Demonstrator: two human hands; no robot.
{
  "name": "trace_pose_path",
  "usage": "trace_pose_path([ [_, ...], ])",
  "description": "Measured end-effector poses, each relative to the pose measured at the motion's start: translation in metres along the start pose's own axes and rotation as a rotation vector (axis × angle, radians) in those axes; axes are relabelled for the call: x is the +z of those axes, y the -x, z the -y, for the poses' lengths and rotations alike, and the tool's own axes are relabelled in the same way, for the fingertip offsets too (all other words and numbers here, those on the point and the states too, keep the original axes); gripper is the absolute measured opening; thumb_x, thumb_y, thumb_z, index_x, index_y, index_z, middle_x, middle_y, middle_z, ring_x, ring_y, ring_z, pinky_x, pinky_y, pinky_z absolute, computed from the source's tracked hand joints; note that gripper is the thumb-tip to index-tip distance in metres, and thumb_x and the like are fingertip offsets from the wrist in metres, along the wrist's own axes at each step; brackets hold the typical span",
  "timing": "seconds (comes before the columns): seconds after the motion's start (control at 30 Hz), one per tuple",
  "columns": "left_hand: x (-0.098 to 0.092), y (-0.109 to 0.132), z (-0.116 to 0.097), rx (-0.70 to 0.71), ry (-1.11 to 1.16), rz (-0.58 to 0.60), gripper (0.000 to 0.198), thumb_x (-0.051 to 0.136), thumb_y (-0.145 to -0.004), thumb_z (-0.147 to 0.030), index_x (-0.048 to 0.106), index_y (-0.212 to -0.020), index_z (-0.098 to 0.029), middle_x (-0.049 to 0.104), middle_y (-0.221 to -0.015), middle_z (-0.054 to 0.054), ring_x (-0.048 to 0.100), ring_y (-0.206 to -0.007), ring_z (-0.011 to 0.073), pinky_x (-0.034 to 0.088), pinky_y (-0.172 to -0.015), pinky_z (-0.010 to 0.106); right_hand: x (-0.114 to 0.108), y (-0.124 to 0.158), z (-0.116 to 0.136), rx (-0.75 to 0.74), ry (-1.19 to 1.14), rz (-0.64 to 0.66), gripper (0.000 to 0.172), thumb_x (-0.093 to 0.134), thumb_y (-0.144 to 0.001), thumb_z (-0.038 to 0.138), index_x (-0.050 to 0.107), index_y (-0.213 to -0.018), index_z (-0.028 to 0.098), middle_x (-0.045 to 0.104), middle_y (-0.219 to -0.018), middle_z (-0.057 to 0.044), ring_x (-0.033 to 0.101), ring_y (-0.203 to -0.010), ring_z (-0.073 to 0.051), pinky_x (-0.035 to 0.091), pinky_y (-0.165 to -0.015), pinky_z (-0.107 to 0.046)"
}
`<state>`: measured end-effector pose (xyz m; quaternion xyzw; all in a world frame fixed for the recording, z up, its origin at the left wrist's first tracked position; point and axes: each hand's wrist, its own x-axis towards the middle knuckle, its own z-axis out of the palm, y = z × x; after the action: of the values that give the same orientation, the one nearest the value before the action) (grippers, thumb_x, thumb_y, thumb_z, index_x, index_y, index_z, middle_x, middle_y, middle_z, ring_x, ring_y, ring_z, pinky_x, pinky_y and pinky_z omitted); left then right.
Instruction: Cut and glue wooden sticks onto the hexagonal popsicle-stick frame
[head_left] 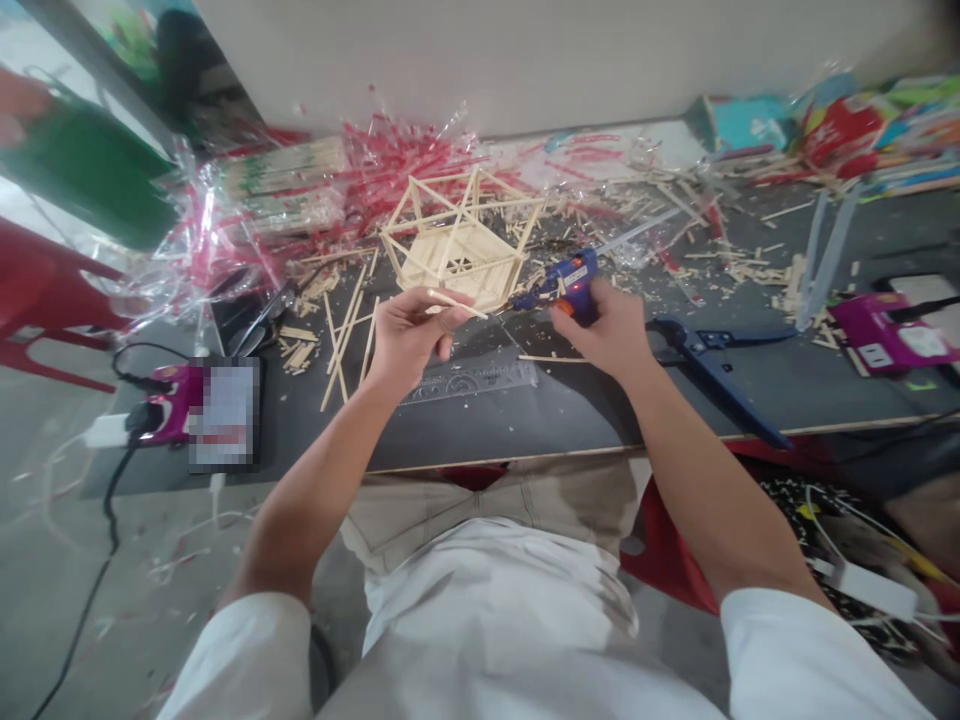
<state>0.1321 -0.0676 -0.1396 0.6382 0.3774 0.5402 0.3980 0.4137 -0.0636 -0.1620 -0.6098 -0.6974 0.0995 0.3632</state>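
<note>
The left hand [416, 335] pinches a thin wooden stick [471, 307] between thumb and forefinger, its right end poking out past the fingertips toward the nozzle of a blue glue gun [574, 285]. Tip and nozzle are close; whether they touch cannot be told. The right hand [611, 325] is wrapped around the glue gun's handle. Both hands are above the desk [585, 425], in from its near edge.

Just beyond the left hand, toward the desk's far edge, stands a wooden frame [427, 250] with a planked base. Loose sticks [335, 350] lie left of that hand. A clear ruler [480, 382] lies nearer the front edge, and blue cutters [697, 365] reach that edge on the right.

The glue gun bears a pale label, its lettering too small to read. At the desk's left front corner, the phone [225, 410] has a blurred-out screen.
</note>
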Motion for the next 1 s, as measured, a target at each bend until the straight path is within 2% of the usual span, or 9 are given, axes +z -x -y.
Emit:
trace_pose_path([
  [0.13, -0.002, -0.004, 0.002, 0.010, 0.058, -0.007, 0.038, 0.077, -0.088, -0.060, 0.071, -0.087, -0.023, 0.079, -0.096, 0.001, 0.048, -0.042, 0.0011, 0.038, -0.036, 0.020, -0.001, 0.000, 0.001, -0.012, 0.008, -0.005, 0.037, 0.061, -0.080, 0.056, 0.038, -0.074, 0.027, 0.044, -0.060, 0.001, 0.043, -0.056, -0.018, 0.042, -0.061, -0.036],
  [0.27, -0.004, -0.007, 0.004, -0.023, 0.119, -0.012, 0.045, 0.082, -0.080, -0.065, 0.070, -0.084, -0.022, 0.078, -0.095, 0.001, 0.048, -0.044, 0.0009, 0.038, -0.037, 0.020, -0.001, 0.001, 0.002, 0.006, 0.027, 0.018, 0.037, 0.061, -0.080, 0.057, 0.039, -0.075, 0.027, 0.045, -0.061, 0.000, 0.048, -0.059, -0.020, 0.043, -0.063, -0.036],
  [0.37, -0.006, -0.006, 0.006, -0.043, 0.081, 0.013, 0.046, 0.079, -0.082, -0.066, 0.069, -0.085, -0.022, 0.078, -0.098, 0.002, 0.050, -0.046, 0.0014, 0.039, -0.038, 0.020, 0.000, 0.001, 0.003, 0.018, 0.046, 0.044, 0.036, 0.062, -0.081, 0.058, 0.043, -0.077, 0.028, 0.048, -0.061, -0.001, 0.051, -0.060, -0.021, 0.045, -0.063, -0.037],
  [0.47, -0.005, -0.006, 0.006, -0.041, 0.113, 0.013, 0.043, 0.081, -0.083, -0.063, 0.069, -0.084, -0.022, 0.078, -0.097, 0.002, 0.049, -0.045, 0.0009, 0.039, -0.038, 0.020, 0.001, 0.002, 0.003, 0.031, 0.078, 0.072, 0.031, 0.064, -0.083, 0.057, 0.054, -0.085, 0.027, 0.056, -0.065, -0.003, 0.058, -0.065, -0.024, 0.048, -0.065, -0.038],
  [0.57, -0.003, -0.007, 0.004, -0.077, 0.189, -0.003, 0.041, 0.088, -0.076, -0.059, 0.071, -0.082, -0.021, 0.078, -0.092, 0.000, 0.048, -0.043, 0.0002, 0.038, -0.038, 0.018, 0.002, 0.002, 0.003, 0.034, 0.096, 0.091, 0.032, 0.064, -0.087, 0.057, 0.059, -0.096, 0.026, 0.063, -0.071, -0.005, 0.064, -0.072, -0.025, 0.051, -0.069, -0.037],
  [0.77, 0.000, -0.009, -0.006, -0.193, 0.396, -0.042, 0.038, 0.100, -0.060, -0.044, 0.073, -0.071, -0.020, 0.079, -0.083, -0.001, 0.048, -0.039, -0.0003, 0.036, -0.036, 0.016, 0.004, 0.003, -0.003, -0.032, 0.090, 0.086, 0.039, 0.060, -0.093, 0.060, 0.060, -0.102, 0.022, 0.067, -0.075, -0.007, 0.067, -0.074, -0.024, 0.052, -0.068, -0.036],
  [1.0, 0.003, -0.010, -0.011, -0.209, 0.427, -0.033, 0.033, 0.102, -0.057, -0.039, 0.076, -0.067, -0.021, 0.079, -0.079, 0.000, 0.045, -0.038, -0.0003, 0.034, -0.035, 0.015, 0.007, 0.002, -0.006, -0.063, 0.075, 0.073, 0.036, 0.061, -0.091, 0.055, 0.062, -0.106, 0.022, 0.068, -0.078, -0.006, 0.067, -0.077, -0.025, 0.051, -0.067, -0.035],
])
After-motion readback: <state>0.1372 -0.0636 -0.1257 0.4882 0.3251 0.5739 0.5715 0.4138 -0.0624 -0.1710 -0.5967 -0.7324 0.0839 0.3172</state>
